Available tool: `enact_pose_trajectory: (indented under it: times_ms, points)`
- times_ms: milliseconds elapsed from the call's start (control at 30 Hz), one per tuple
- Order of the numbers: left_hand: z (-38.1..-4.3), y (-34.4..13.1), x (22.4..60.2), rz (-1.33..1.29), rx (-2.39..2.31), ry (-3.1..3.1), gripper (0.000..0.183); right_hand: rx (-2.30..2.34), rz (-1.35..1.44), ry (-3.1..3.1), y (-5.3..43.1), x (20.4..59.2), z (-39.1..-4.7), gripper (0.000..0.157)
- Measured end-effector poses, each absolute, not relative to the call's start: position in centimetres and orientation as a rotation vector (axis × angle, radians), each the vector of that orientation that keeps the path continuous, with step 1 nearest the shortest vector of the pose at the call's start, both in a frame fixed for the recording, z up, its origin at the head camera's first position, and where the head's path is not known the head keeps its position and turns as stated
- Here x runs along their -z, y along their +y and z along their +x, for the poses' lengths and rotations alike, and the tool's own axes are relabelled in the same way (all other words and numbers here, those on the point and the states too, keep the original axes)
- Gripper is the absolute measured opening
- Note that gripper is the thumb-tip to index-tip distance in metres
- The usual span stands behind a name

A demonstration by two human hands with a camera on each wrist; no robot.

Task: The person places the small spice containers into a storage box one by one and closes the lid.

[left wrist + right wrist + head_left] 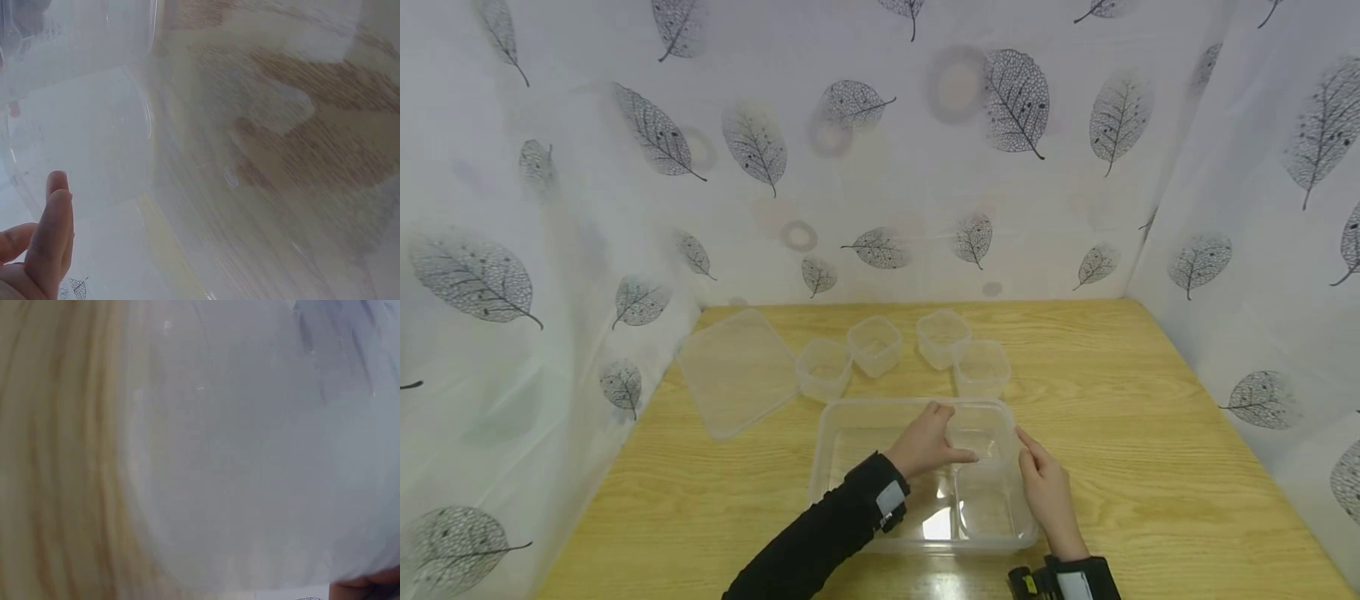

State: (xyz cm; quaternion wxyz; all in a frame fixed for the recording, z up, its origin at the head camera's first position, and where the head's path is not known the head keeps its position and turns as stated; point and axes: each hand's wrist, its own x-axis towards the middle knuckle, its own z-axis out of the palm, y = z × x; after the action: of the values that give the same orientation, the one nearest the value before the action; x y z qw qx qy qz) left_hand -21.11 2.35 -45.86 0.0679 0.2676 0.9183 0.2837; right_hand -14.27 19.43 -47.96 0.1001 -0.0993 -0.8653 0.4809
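Note:
A large clear plastic box [850, 533] lies on the table. Square see-through outlines show inside its right half. My left hand [928, 443] reaches over the inside of the box, its thumb spread from the fingers beside the back right outline. The left wrist view shows its fingers [51, 231] straight, with nothing visible between them and the thumb. At the box's right side, my right hand [1047, 492] holds the rim with thumb and fingers. In the right wrist view, its fingers [369, 584] show only at the lower corner, by the box wall [250, 456].
Several small clear square containers stand behind the box, among them one at the left [824, 371] and one at the right [982, 369]. A flat translucent lid [741, 375] lies at the back left. Leaf-printed curtains [880, 167] surround the wooden table [1150, 467].

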Motion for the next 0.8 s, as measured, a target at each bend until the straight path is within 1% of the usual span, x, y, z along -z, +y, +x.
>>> enact_pose_trajectory:
  times_ms: [167, 367, 800]
  points:
    - [-21.2, 2.38, 46.12, 0.807, -0.877, 2.759, 0.083, -1.416, -0.272, -2.544, 19.48, 48.26, -14.3, 0.038]
    - [-21.21, 2.46, 46.29, 0.801, -0.879, 2.753, 0.083, -1.376, -0.23, -2.508, 19.41, 48.09, -14.13, 0.034]
    - [-21.11, 2.33, 45.79, 0.814, -0.814, 2.797, 0.086, -1.42, -0.304, -2.582, 19.21, 47.77, -14.23, 0.036]
